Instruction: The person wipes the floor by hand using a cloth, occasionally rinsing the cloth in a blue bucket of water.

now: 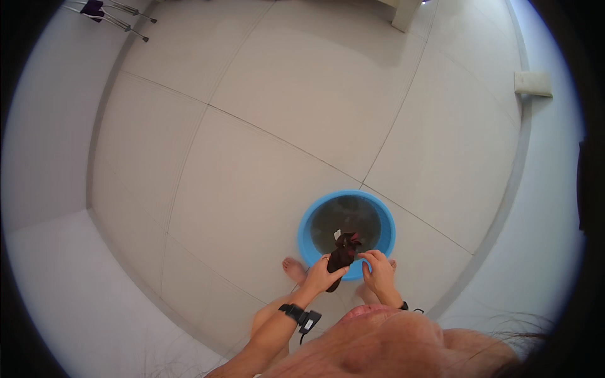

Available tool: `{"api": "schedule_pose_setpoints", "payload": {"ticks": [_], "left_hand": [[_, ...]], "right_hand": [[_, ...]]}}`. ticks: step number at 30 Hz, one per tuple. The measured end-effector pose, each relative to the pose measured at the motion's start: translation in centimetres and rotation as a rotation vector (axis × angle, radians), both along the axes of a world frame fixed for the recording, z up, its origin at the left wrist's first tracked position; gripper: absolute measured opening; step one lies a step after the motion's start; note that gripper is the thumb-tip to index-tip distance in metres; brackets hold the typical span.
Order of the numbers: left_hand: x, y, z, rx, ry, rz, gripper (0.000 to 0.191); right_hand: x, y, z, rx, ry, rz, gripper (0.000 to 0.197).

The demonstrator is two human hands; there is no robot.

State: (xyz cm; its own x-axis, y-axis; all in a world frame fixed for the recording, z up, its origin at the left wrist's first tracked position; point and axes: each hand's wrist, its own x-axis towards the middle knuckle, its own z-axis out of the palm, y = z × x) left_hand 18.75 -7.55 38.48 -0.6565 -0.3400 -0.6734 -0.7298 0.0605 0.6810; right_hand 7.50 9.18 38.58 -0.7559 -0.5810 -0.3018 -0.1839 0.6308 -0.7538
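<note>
A dark brown soft item [341, 260], perhaps a stuffed toy, has reddish patches and a white tag [337, 234] at its far end. My left hand [320, 275] is wrapped around its near part and holds it tilted over the near side of a blue plastic basin [306, 227]. Dark, murky water [347, 212] fills part of the basin. To the right of the item, my right hand [378, 274] hovers at the near rim with its fingers bent and apart. Its fingertips are close to the item; whether they touch it is unclear.
My bare feet [294, 270] flank the basin on a floor of large pale tiles [264, 179]. Metal crutches [118, 19] lean at the far left wall. A furniture leg [402, 19] stands at the back, and a pale block [533, 83] sits by the right wall.
</note>
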Motion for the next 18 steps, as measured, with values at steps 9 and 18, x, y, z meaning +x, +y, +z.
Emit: {"api": "schedule_pose_setpoints", "payload": {"ticks": [9,18], "left_hand": [[7.6,-1.7,-3.5,0.390,0.052,0.381,0.040],[1.8,-7.2,10.5,0.238,0.163,-0.066,0.054]], "right_hand": [[-3.1,-1.2,1.9,-0.147,-0.007,-0.184,0.025],[-0.6,-3.3,14.7,0.016,-0.046,0.060,0.028]]}}
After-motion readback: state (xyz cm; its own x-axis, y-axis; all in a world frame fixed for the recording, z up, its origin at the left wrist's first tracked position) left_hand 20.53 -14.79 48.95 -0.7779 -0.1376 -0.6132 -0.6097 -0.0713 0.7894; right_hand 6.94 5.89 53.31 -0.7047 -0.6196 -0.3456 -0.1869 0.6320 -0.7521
